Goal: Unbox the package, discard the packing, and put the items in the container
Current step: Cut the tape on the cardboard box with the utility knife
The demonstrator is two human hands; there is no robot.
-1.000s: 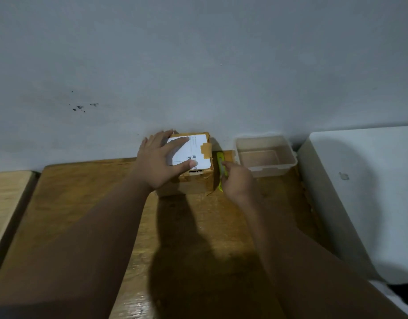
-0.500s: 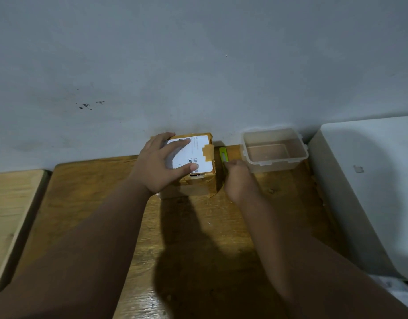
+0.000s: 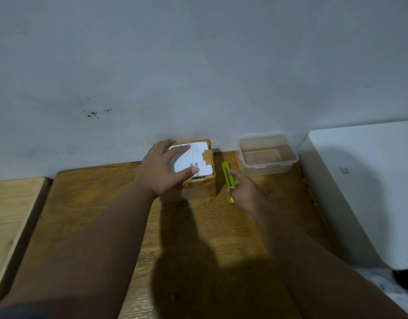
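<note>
A small brown cardboard package [image 3: 193, 173], wrapped in tan tape and bearing a white printed shipping label [image 3: 193, 158] on top, stands on the wooden worktop [image 3: 94, 215] at its far edge, against the grey wall [image 3: 198, 65]. The left hand [image 3: 166, 169] lies flat on top of the package, fingers [image 3: 179, 149] spread over the label and thumb hooked at the near edge, pressing it steady rather than gripping it. Just right of the package, the right hand [image 3: 243, 191] has its fingers closed around a yellow-green utility knife [image 3: 228, 178], held with its far end pointing away; whether the blade is out is too small to tell.

To the far right, well clear of the package, sits a clear rectangular plastic container [image 3: 267, 155] with nothing visible inside. Beyond it on the right stands a large white box-like unit [image 3: 364, 185].

By my reading the task is at its start: the tape looks whole apart from a ragged patch at the near top edge, the flaps are closed, no packing is out, and no items have reached the container. Still to come are cutting the tape, opening the flaps, removing and discarding the packing, and moving the contents across to the container.
</note>
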